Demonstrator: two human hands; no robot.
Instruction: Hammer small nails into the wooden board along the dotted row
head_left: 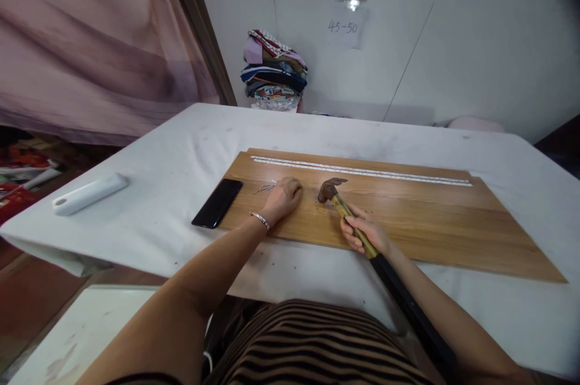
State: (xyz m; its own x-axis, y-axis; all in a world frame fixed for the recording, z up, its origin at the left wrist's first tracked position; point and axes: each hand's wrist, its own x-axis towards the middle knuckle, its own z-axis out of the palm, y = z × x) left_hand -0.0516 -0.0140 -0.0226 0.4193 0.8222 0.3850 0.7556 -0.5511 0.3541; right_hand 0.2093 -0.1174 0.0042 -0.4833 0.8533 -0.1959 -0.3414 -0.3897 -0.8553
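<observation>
A claw hammer [357,225] with a rusty head lies across my right hand's grip. My right hand [365,231] is wrapped round the yellowish upper part of its handle; the black lower part runs back along my forearm. The hammer head is low over, or resting on, a wooden board [435,222], near several small dark marks. My left hand [284,196] rests on the board left of the head, fingers curled down; whether something is between the fingertips is hidden. A small pile of nails [266,186] lies just left of that hand.
Two white printed strips [362,171] run along the board's far side. A black phone [217,203] overlaps the board's left end. On the white-covered table [154,155] lies a white handle-shaped object [90,193]. Folded clothes [275,71] are stacked by the wall.
</observation>
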